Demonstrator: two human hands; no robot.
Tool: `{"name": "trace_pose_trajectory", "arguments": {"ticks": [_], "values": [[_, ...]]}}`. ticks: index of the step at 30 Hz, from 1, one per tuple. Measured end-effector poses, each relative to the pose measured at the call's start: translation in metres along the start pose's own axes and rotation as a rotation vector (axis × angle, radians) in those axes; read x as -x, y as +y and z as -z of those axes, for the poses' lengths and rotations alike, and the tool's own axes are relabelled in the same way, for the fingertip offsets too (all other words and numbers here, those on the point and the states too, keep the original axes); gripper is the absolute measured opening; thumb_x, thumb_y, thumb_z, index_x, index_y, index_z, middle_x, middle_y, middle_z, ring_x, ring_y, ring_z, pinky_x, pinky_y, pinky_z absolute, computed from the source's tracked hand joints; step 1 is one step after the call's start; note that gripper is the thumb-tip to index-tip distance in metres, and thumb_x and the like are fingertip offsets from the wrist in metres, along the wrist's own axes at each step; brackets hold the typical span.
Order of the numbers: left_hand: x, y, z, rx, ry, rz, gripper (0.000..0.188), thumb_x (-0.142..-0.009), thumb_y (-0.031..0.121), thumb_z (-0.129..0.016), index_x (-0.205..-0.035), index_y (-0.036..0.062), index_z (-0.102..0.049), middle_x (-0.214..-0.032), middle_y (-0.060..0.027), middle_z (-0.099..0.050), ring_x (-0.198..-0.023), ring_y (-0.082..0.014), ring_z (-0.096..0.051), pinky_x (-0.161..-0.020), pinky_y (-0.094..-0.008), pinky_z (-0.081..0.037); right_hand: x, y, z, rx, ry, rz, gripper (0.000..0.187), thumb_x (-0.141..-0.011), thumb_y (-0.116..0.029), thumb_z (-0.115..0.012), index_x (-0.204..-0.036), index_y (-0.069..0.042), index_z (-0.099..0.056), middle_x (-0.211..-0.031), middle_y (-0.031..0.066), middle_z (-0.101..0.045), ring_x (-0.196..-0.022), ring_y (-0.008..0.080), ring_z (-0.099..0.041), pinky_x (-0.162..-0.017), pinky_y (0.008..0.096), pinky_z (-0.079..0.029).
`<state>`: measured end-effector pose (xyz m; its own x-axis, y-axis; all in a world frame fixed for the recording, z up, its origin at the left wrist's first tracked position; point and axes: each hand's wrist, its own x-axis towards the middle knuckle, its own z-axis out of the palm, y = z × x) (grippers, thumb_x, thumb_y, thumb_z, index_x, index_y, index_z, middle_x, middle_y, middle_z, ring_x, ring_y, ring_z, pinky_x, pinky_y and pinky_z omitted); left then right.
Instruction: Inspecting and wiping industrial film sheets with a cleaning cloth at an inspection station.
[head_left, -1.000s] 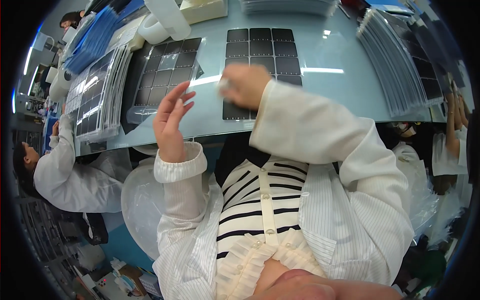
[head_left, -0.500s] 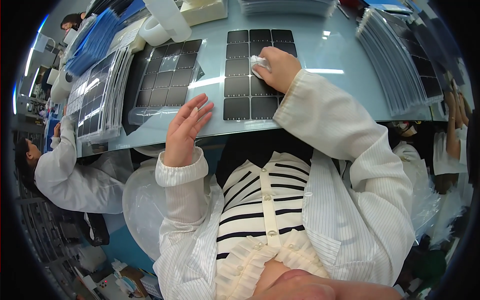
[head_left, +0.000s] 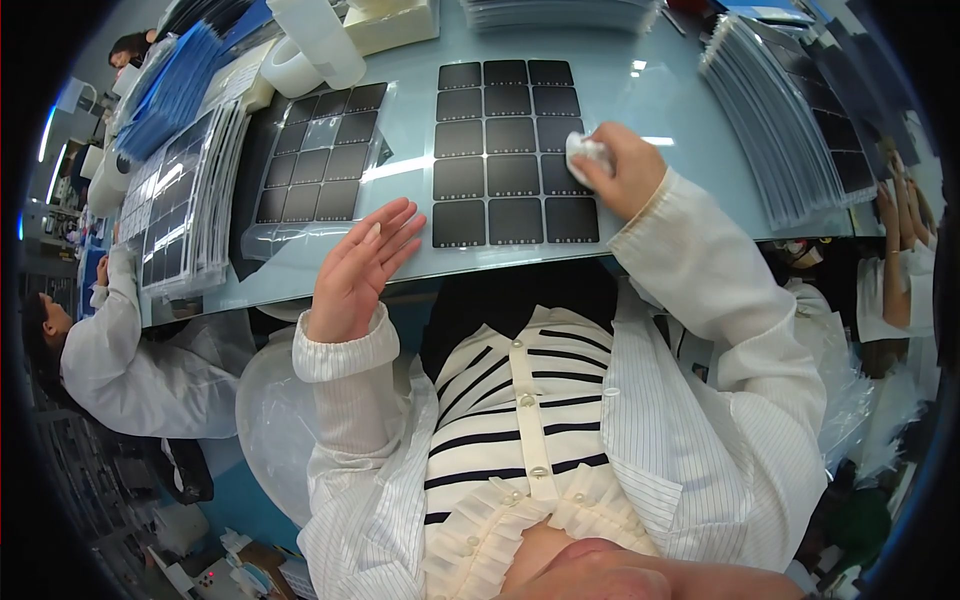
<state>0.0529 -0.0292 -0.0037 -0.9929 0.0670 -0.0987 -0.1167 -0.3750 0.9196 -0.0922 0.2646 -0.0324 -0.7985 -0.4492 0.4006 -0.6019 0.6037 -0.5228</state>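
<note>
A sheet of dark square panels in a pale grid lies flat on the glossy table before me. My right hand is closed round a crumpled white wipe at the sheet's right edge. Whether the wipe touches the sheet I cannot tell. Palm turned inward and fingers stretched, my left hand hovers by the table's front edge, left of the sheet, holding nothing. Beyond it lies a second dark-panelled sheet with clear film about it.
Stacks of film-wrapped sheets stand at left and right. At the back left are a white roll, a translucent cylinder and blue-edged packs. A co-worker in white sits at the left.
My right hand has moved the wipe from the middle of the sheet to its right edge, uncovering the central panels. My left hand stays open, nearly where it was.
</note>
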Motion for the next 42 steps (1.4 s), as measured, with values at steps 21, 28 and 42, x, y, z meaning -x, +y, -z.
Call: {"name": "trace_pose_trajectory", "arguments": {"ticks": [21,28,42], "values": [[-0.01,0.011,0.005,0.023,-0.038,0.092,0.046,-0.097,0.019,-0.043,-0.134,-0.0068,-0.038,-0.136,-0.022,-0.042,-0.126,-0.0311,-0.044,-0.107,-0.0382,-0.035,-0.011,0.064,0.078,0.333,0.229,-0.286,0.039,-0.081,-0.02,-0.07,-0.115,-0.002,-0.06,-0.101,0.0115,-0.061,-0.078,0.0202,-0.063,-0.065,0.0299,-0.051],[-0.029,0.024,0.004,-0.116,0.002,0.133,0.047,-0.096,0.022,-0.046,-0.134,-0.0049,-0.039,-0.132,-0.0207,-0.048,-0.116,-0.0267,-0.053,-0.097,-0.0347,-0.043,0.03,0.008,0.074,-0.848,-0.211,-0.586,0.049,-0.09,-0.02,-0.061,-0.131,0.0,-0.045,-0.125,0.0122,-0.052,-0.089,0.0199,-0.063,-0.067,0.0267,-0.053],[-0.051,0.022,0.001,-0.254,0.032,0.155,0.048,-0.095,0.023,-0.05,-0.133,-0.0036,-0.042,-0.117,-0.0143,-0.06,-0.107,-0.0177,-0.056,-0.095,-0.0295,-0.043,-0.005,-0.001,0.048,-0.609,-0.351,-0.812,0.056,-0.085,-0.023,-0.067,-0.127,0.006,-0.044,-0.097,0.0115,-0.06,-0.062,0.0128,-0.061,-0.05,0.0236,-0.048]]}}
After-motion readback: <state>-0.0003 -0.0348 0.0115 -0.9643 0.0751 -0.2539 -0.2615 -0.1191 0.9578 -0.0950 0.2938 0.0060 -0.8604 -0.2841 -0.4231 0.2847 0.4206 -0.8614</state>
